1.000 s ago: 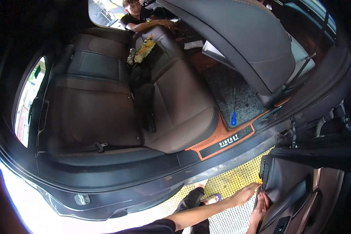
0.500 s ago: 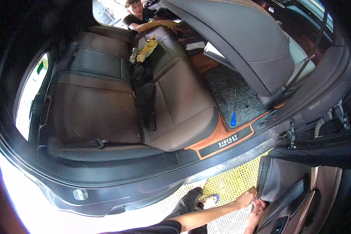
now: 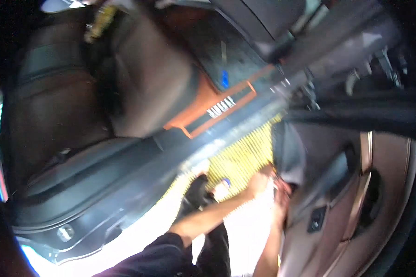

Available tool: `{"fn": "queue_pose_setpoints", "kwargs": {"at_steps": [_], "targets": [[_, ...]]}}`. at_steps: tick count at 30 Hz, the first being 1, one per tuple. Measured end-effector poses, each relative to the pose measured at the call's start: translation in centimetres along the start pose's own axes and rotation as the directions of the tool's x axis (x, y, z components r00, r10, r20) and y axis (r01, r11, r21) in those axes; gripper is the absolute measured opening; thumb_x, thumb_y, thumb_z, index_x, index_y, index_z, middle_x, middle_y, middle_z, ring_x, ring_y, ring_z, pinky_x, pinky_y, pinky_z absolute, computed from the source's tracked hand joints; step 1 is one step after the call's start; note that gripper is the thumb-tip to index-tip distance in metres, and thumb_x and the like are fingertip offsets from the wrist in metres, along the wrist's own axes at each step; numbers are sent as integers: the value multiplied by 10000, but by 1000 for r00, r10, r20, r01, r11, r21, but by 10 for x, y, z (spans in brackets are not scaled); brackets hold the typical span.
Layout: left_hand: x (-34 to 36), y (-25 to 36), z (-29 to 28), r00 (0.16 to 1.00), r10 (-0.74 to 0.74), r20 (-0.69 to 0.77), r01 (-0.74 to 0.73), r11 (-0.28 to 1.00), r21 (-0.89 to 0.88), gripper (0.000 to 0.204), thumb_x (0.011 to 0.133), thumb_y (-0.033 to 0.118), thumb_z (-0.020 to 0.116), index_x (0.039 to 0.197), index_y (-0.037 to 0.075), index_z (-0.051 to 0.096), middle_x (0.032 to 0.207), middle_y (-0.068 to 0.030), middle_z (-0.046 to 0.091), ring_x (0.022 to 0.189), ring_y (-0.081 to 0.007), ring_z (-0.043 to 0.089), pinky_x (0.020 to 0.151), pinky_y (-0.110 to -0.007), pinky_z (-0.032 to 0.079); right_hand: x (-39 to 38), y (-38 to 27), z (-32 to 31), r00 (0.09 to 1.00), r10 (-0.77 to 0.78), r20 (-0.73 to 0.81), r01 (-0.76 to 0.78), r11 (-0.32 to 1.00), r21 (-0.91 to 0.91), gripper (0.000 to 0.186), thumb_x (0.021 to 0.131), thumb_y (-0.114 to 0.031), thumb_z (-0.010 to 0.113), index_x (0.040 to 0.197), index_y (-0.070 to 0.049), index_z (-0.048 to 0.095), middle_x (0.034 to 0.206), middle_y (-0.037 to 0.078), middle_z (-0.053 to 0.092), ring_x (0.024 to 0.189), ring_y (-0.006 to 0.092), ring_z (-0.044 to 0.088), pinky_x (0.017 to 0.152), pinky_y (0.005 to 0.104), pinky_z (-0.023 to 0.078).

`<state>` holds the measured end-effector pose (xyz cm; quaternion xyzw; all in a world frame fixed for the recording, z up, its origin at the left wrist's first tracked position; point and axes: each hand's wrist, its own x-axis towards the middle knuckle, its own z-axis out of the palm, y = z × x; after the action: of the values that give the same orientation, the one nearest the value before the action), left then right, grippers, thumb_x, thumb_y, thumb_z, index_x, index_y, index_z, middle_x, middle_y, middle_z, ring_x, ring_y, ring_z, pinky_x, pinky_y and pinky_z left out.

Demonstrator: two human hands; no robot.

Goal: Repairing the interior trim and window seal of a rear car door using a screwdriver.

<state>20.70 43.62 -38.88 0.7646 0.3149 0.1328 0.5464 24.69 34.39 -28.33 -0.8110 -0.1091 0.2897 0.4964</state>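
Both of my hands meet at the lower edge of the opened car door's brown panel (image 3: 328, 180). My left hand (image 3: 262, 179) is closed, its fingers touching or very near the panel's corner. Right beside it my right hand (image 3: 282, 196) has bent, closed fingers against the same edge. Motion blur and the fingers themselves hide whatever they hold. A dark recess shows at the fingertips. On the door sit a long armrest pull and a small switch (image 3: 316, 219).
A blue-handled screwdriver (image 3: 225, 78) lies on the dark car floor mat behind the orange-edged sill trim (image 3: 219, 108). The brown rear seat (image 3: 148, 87) bears a yellow crumpled package (image 3: 102, 21). Yellow grating (image 3: 240, 157) lies below the sill.
The view has swung toward the door, so the car interior sits higher and farther left and is blurred. My hands stay together at the panel's edge. The other person has mostly left the view.
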Motion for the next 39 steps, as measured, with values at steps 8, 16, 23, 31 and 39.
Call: {"fn": "queue_pose_setpoints", "kwargs": {"at_steps": [8,16,23,31,39], "targets": [[19,5,-21,978,-170,120,188,970,-155,475,1030,110,539,1448,-84,426,1508,-348,406,1334,-523,482,1140,-478,450,1,-22,15,989,-111,-101,111,994,0,358,1106,-253,509,1238,58,627,1086,154,716,1023,217,690,993,336,497],[10,-5,-15,996,63,67,-78,966,248,438,965,7,553,1399,-55,539,1444,-256,552,1264,-368,606,1075,-401,505,2,-11,10,933,-330,-141,294,928,-227,397,1108,-291,492,1231,72,595,1090,154,671,914,223,660,854,341,547],[-5,11,-4,995,39,-94,-30,995,93,458,979,106,623,1408,-33,551,1424,-243,577,1246,-381,618,1072,-422,502,5,-22,6,980,-190,-51,178,967,-181,446,1103,-336,502,1267,68,594,1143,154,662,1032,210,646,953,356,524],[-4,7,-9,997,37,-60,-35,999,35,459,922,70,658,1362,-24,569,1419,-231,559,1183,-404,641,1037,-441,539,4,-23,5,988,-155,-26,151,981,-118,511,1116,-380,449,1331,62,585,1184,155,657,1060,224,639,987,353,500],[4,18,-25,995,82,49,-88,984,153,485,973,186,642,1373,-55,509,1405,-247,495,1272,-412,538,1035,-450,522,3,-27,9,984,-175,36,174,984,29,606,1124,-450,362,1391,73,512,1253,142,604,1119,226,600,1021,364,484]]}}
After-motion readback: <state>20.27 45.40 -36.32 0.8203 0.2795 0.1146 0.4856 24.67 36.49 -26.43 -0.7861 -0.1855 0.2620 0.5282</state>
